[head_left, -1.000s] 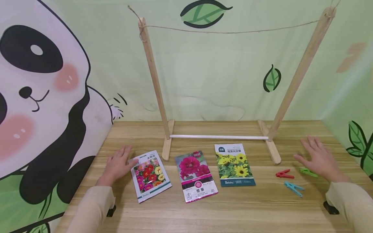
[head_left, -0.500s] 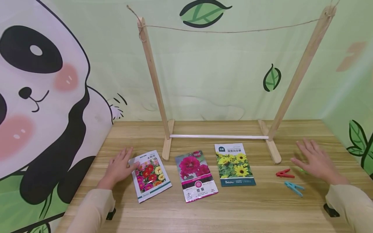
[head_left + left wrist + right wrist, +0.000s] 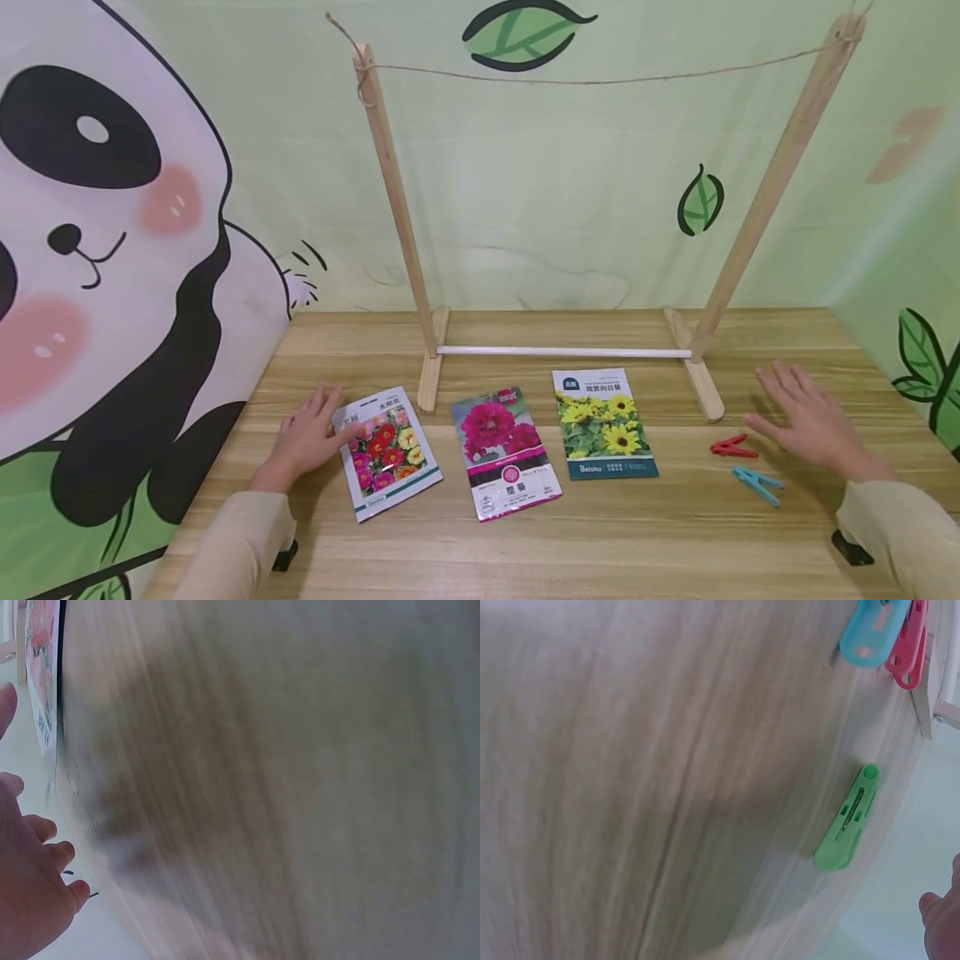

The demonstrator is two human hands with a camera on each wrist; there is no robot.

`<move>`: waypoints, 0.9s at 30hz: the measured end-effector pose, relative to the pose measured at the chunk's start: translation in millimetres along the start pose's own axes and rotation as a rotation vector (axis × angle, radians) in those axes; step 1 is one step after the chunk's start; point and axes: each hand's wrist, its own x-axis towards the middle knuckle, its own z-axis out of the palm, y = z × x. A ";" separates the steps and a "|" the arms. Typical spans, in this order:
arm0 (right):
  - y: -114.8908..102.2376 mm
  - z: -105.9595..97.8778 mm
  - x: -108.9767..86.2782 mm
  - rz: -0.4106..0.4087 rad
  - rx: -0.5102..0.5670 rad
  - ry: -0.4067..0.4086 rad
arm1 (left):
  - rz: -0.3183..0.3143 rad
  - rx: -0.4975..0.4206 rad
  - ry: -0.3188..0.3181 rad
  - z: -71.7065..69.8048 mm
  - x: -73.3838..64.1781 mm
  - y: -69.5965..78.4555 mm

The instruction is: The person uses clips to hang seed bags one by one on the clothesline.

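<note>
My left hand (image 3: 303, 437) hovers with loosely spread fingers at the left edge of a seed packet (image 3: 390, 467) with red, pink and yellow flowers. Its thumb overlaps the packet's edge in the head view; whether it touches I cannot tell. To the right lie a magenta hollyhock seed packet (image 3: 506, 458) and a yellow sunflower seed packet (image 3: 606, 429). My right hand (image 3: 813, 425) has its fingers spread and holds nothing. It hides a green clothespin (image 3: 847, 817) from the head view. Close by are a red clothespin (image 3: 733, 447) and a blue clothespin (image 3: 757, 483).
Behind the packets stands a wooden frame with a left post (image 3: 397, 200), a right post (image 3: 776, 192) and a white crossbar (image 3: 562, 352). Twine (image 3: 585, 82) sags slightly between the post tops. A printed panda backdrop (image 3: 540, 208) rises at the table's (image 3: 465, 558) back edge.
My right hand has drifted slightly to the left, covering the green clothespin in the head view. The left hand has barely shifted. Packets and frame have stayed in place.
</note>
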 end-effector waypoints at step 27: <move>-12.0 10.0 -5.0 -0.015 0.088 -0.056 | 0.000 -0.004 -0.023 4.4 -6.5 0.5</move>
